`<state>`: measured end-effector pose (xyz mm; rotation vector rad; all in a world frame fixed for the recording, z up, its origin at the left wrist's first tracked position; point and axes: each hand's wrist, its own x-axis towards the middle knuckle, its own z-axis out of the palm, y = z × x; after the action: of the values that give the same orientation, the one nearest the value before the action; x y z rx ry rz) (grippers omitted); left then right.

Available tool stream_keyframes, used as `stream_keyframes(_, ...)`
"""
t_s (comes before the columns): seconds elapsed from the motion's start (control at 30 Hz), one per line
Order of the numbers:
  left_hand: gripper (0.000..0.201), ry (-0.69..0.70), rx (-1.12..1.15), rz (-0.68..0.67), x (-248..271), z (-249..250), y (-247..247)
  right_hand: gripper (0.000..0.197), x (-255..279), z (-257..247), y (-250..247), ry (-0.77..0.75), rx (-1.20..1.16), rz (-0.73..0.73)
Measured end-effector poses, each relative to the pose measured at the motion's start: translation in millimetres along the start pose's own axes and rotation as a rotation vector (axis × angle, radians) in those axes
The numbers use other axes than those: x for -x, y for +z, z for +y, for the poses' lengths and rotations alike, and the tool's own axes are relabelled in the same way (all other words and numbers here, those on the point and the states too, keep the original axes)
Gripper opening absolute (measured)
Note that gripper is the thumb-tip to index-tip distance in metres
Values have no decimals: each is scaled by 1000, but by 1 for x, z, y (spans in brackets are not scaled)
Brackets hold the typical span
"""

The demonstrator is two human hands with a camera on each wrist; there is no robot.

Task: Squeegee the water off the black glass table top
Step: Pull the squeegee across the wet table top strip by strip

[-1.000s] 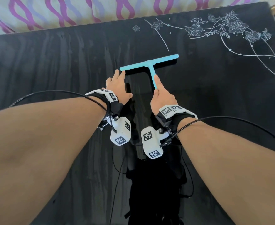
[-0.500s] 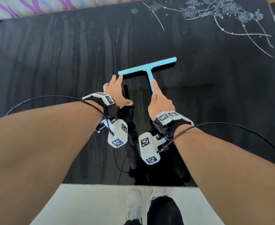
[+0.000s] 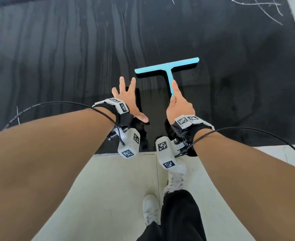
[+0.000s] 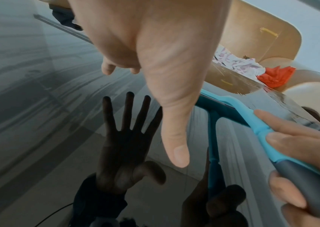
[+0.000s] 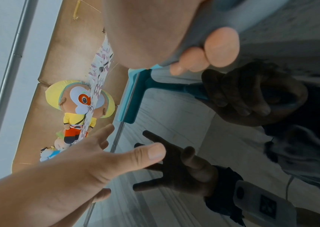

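A light-blue T-shaped squeegee [image 3: 167, 67] lies blade-down on the black glass table top [image 3: 65, 49], which shows grey water streaks. My right hand [image 3: 179, 105] grips its handle from the near side, index finger laid along the stem. In the right wrist view the fingers curl round the grey grip, with the blade [image 5: 126, 98] beyond. My left hand [image 3: 126, 94] hovers just left of the blade's left end with its fingers spread, holding nothing. In the left wrist view the left hand [image 4: 155, 46] hangs above its dark reflection, beside the squeegee [image 4: 260, 127].
The table's near edge [image 3: 126, 153] runs just under my wrists, with pale floor tiles and white shoes [image 3: 175, 178] below it. White flower drawings [image 3: 265, 13] mark the far right corner. Beyond the table are a plush toy [image 5: 79, 104] and a red cloth [image 4: 275, 76].
The squeegee has been drawn toward the near edge. My left hand has come off the blade's left end and spread its fingers. The view has tipped down onto the floor.
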<state>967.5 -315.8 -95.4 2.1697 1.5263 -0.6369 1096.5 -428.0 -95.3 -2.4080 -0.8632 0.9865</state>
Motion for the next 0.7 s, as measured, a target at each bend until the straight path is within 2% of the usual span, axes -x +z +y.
stream_keyframes(0.13, 158, 13, -55, -22, 13, -6, 20, 55, 23, 21, 8, -3, 10, 31)
stream_keyframes(0.3, 151, 2, -79, -20, 24, -10, 45, 54, 44, 47, 21, -19, 8, 65)
stream_keyframes(0.5, 146, 26, -118, 86, 40, -5, 45, 55, 67, 66, 23, -37, 18, 73)
stream_keyframes(0.6, 132, 11, -111, 114, 62, 6, 51, 55, 90, 83, 18, -51, 17, 57)
stream_keyframes(0.7, 102, 11, -20, 177, 84, 11, 68, 56, 112, 101, 17, -84, 36, 42)
